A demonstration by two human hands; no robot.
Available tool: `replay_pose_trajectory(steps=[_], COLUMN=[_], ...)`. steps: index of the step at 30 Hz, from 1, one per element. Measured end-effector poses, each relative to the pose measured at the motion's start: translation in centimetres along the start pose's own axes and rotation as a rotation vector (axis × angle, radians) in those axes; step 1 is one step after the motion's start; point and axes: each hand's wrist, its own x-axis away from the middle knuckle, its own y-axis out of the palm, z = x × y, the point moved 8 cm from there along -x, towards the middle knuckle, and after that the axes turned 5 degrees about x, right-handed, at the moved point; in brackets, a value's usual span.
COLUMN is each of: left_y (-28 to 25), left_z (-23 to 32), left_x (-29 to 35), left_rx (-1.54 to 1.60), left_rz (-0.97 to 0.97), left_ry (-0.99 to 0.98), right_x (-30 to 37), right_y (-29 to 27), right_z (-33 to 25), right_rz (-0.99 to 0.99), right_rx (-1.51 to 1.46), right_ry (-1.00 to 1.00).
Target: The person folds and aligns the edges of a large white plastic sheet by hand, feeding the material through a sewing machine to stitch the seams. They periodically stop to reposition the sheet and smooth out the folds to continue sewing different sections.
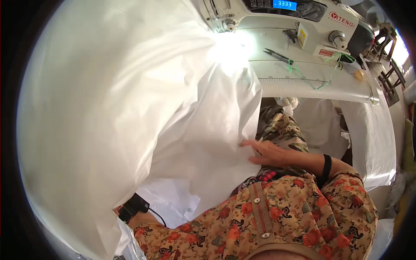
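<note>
A large sheet of white cloth (99,86) fills the left side, running up under the lit needle area of a sewing machine (277,15). Its nearer part, a hanging white fold (208,130), drapes down over my lap. My right hand (269,154) is open at the right edge of this fold, fingers apart, and the fingertips meet or nearly meet the cloth. Low on the left, my left hand (119,211) is almost wholly behind the white cloth. Only the wrist, with a black device strapped on it, shows clearly; the fingers are hidden.
Dark thread snips (278,55) lie on the machine bed beside loose green thread (318,84). A ruler scale (294,80) runs along the table's near edge. White sheeting (372,138) hangs at the right. Dark stools (390,82) stand farther back on the right.
</note>
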Motion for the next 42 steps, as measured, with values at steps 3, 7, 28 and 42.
replay_pose_trajectory(steps=[3,7,28,42], left_y=[-0.8,-0.8,-16.7,-13.8], left_z=[2.3,5.1,22.6,26.4], left_x=[1.3,1.7,-17.5,-22.6], left_rx=[-0.139,-0.308,1.104,0.047], left_rz=[-0.06,-0.125,0.368,0.364], left_ry=[0.028,0.051,0.031,0.208], right_x=[-0.2,-1.3,-10.4,-16.1], right_y=[3.0,3.4,-10.2,-11.5], right_z=[1.7,2.7,-14.6,-11.1], right_rz=[-0.179,-0.147,0.391,0.514], right_rx=[-0.059,0.132,0.833,0.53], right_ry=[-0.065,-0.17,-0.526,-0.543])
